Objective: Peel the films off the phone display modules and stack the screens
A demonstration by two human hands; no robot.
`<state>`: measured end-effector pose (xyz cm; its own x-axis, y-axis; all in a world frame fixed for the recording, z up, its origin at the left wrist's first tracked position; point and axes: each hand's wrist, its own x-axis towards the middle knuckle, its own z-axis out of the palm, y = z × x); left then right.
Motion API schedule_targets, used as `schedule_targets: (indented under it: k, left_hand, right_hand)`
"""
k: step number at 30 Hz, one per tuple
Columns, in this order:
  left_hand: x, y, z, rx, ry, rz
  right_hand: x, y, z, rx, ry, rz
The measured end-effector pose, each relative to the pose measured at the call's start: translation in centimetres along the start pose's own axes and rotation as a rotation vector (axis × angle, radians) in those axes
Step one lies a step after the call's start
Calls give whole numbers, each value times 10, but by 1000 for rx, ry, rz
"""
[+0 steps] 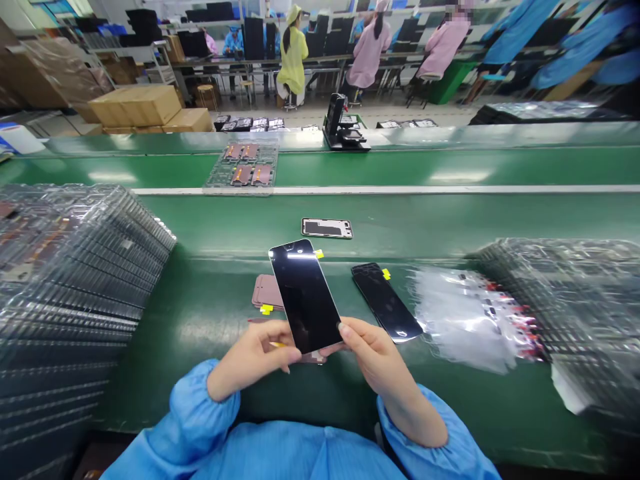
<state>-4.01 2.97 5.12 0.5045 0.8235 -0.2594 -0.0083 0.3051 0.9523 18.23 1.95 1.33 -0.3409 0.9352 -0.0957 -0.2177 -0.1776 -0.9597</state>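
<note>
The left hand (263,348) pinches a black screen panel (307,293) at its lower-left corner. The right hand (371,348) clasps the lower-right.

Long glossy green work table (400,220) in front, pale streaks of overhead light (460,176) mirrored on its far strip; beyond it, pale smooth floor (390,110); brown cardboard boxes (135,105) stacked at left; round wooden-topped stool (205,89) near a long row of workbenches; tall green plastic bin (451,81) toward the right.
</note>
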Motion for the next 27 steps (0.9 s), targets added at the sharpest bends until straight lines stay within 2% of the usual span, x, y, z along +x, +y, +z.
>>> schedule_targets:
  k: [2, 5, 9, 16, 19, 21, 23, 24, 26, 27]
  left_hand:
    - [-3, -6, 8, 96, 32, -23]
    - [-3, -12, 17, 144, 153, -29]
    - [-3, -14, 19, 136, 166, 42]
    - [-1, -12, 18, 137, 173, 73]
    - [2, -12, 17, 119, 175, 50]
    - [5, -7, 15, 114, 127, -2]
    - [11, 6, 10, 166, 33, -21]
    - [15, 17, 5, 260, 9, -2]
    - [24, 45, -14, 540, 55, 59]
    - [29, 62, -28, 738, 142, 80]
  right_hand:
    - [0, 2, 0, -38, 34, -40]
    - [-1, 5, 3, -128, 92, -103]
    - [-3, 4, 6, -159, 132, -124]
    - [-3, -11, 10, 153, 58, 42]
    - [0, -16, 16, 176, 54, 97]
    - [5, -19, 15, 151, 75, 130]
    - [15, -22, 4, 134, 131, 185]
    - [22, -24, -8, 118, 178, 211]
    - [45, -28, -41, 43, 311, 216]
    - [60, -30, -60, -19, 420, 172]
